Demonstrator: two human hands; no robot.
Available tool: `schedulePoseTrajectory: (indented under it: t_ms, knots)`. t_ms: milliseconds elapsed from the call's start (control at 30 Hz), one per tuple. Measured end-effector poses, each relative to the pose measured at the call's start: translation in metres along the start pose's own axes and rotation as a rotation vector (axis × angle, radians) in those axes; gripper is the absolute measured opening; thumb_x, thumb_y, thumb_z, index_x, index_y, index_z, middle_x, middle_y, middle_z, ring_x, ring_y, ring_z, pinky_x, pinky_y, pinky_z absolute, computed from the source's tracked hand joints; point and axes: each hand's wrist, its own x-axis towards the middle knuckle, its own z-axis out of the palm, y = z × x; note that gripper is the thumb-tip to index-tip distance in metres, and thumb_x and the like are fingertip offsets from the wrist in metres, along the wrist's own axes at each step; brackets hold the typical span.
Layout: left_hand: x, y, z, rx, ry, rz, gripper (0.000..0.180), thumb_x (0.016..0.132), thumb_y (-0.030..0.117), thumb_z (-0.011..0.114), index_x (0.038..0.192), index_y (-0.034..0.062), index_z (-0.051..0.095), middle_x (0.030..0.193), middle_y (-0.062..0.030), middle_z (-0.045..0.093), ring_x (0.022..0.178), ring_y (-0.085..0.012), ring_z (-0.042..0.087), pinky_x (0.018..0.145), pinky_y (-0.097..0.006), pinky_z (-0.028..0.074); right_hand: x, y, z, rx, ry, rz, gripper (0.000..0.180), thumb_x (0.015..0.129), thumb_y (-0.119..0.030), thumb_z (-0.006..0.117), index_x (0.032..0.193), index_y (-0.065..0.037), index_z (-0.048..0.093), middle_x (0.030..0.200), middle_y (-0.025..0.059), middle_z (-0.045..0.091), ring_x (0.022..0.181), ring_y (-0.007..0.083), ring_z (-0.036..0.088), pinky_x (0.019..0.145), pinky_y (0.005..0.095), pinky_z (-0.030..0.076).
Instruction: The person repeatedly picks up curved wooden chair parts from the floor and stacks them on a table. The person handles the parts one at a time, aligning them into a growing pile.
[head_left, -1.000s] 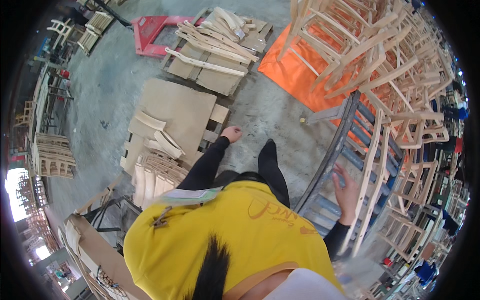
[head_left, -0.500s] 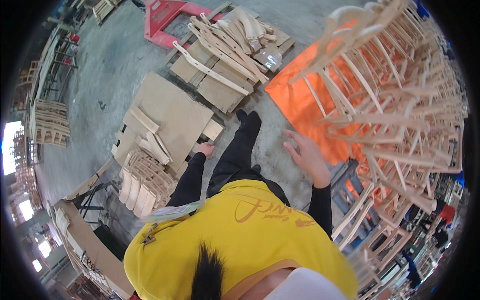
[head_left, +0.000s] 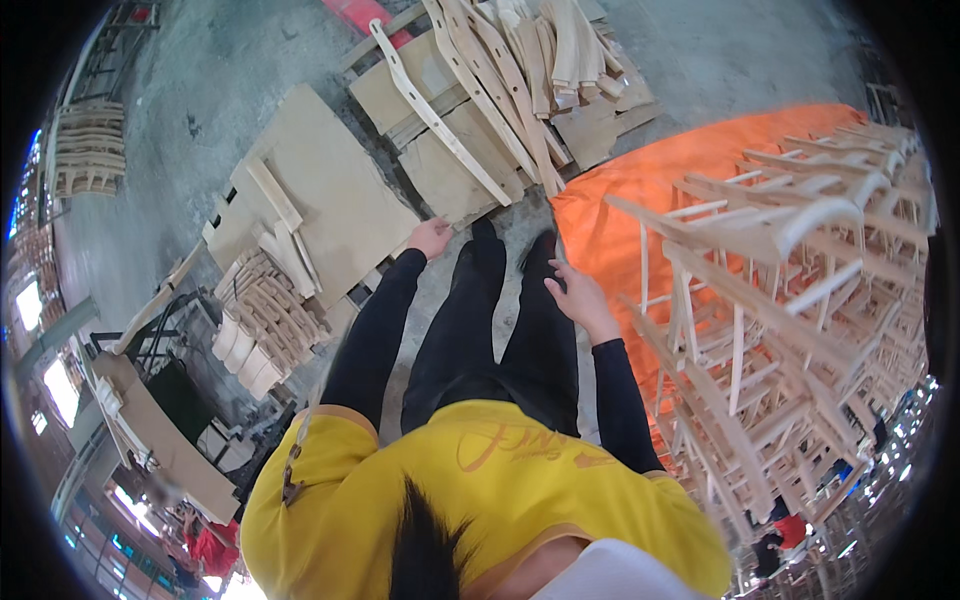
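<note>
My left hand (head_left: 431,237) hangs with its fingers loosely bent and nothing visible in it, by the right corner of a cardboard-topped pallet (head_left: 330,150). My right hand (head_left: 583,298) is empty, thumb and fingers apart, left of the orange sheet (head_left: 690,160). On the pallet lie a few loose wooden pieces (head_left: 272,192) and a layered stack of curved wooden parts (head_left: 262,320). Ahead of my feet, a second pallet (head_left: 455,160) carries long slotted wooden slats (head_left: 430,110) and a pile of shorter curved pieces (head_left: 570,50).
Many pale wooden chair frames (head_left: 780,260) crowd the right side, partly over the orange sheet. A red pallet jack (head_left: 365,12) shows at the top. At lower left stands a bench with a brown board (head_left: 165,435). Another stack of wooden parts (head_left: 90,148) is farther left.
I have stepped forward, and both feet now show near the second pallet. My left hand has moved up toward the pallet corner; my right hand is lower and closer to my leg.
</note>
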Motion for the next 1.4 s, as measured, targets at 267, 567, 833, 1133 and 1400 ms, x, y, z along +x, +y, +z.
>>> schedulePoseTrajectory:
  t_ms: [267, 567, 833, 1133, 1400]
  knots:
    - [0.156, 0.044, 0.055, -0.037, -0.048, -0.081, 0.043, 0.086, 0.035, 0.069, 0.116, 0.0048, 0.066, 0.098, -0.013, 0.072, 0.094, -0.0247, 0.069, 0.085, -0.034, 0.053, 0.23, 0.151, 0.038, 0.181, -0.111, 0.185, 0.055, 0.09, -0.029, 0.063, 0.137, -0.003, 0.05, 0.114, 0.0215, 0.068, 0.107, 0.0318, 0.066, 0.091, 0.0403, 0.051]
    - [0.318, 0.027, 0.184, 0.081, -0.3, -0.132, 0.064, 0.08, 0.047, 0.069, 0.124, 0.0015, 0.061, 0.112, -0.0187, 0.068, 0.107, -0.0333, 0.065, 0.093, -0.04, 0.051, 0.469, 0.293, 0.091, 0.146, -0.023, 0.179, 0.081, 0.083, -0.048, 0.068, 0.14, 0.004, 0.044, 0.134, 0.0271, 0.055, 0.124, 0.0365, 0.055, 0.104, 0.0392, 0.044]
    - [0.379, 0.002, 0.229, 0.029, -0.216, -0.153, 0.08, 0.075, 0.05, 0.071, 0.132, -0.0025, 0.052, 0.12, -0.0278, 0.062, 0.113, -0.0389, 0.061, 0.097, -0.043, 0.048, 0.538, 0.287, 0.129, 0.183, -0.202, 0.295, 0.095, 0.073, -0.055, 0.076, 0.137, 0.008, 0.043, 0.127, 0.0259, 0.061, 0.12, 0.036, 0.059, 0.102, 0.039, 0.045]
    - [0.417, -0.011, 0.283, -0.72, -0.101, -0.334, 0.089, 0.073, 0.028, 0.083, 0.14, -0.0037, 0.035, 0.128, -0.0204, 0.058, 0.115, -0.0271, 0.06, 0.095, -0.035, 0.05, 0.542, 0.297, 0.143, 0.642, -0.245, 0.368, 0.079, 0.075, -0.042, 0.08, 0.132, 0.004, 0.052, 0.123, 0.016, 0.064, 0.111, 0.0233, 0.063, 0.095, 0.0322, 0.047]
    - [0.402, -0.006, 0.27, -1.119, -0.018, -0.578, 0.085, 0.079, 0.033, 0.081, 0.145, 0.0012, 0.037, 0.133, -0.0195, 0.056, 0.13, -0.0276, 0.049, 0.111, -0.042, 0.034, 0.533, 0.274, 0.131, 0.672, -0.478, 0.407, 0.085, 0.076, -0.054, 0.074, 0.14, -0.004, 0.05, 0.135, 0.0107, 0.055, 0.128, 0.0221, 0.047, 0.109, 0.0347, 0.032]
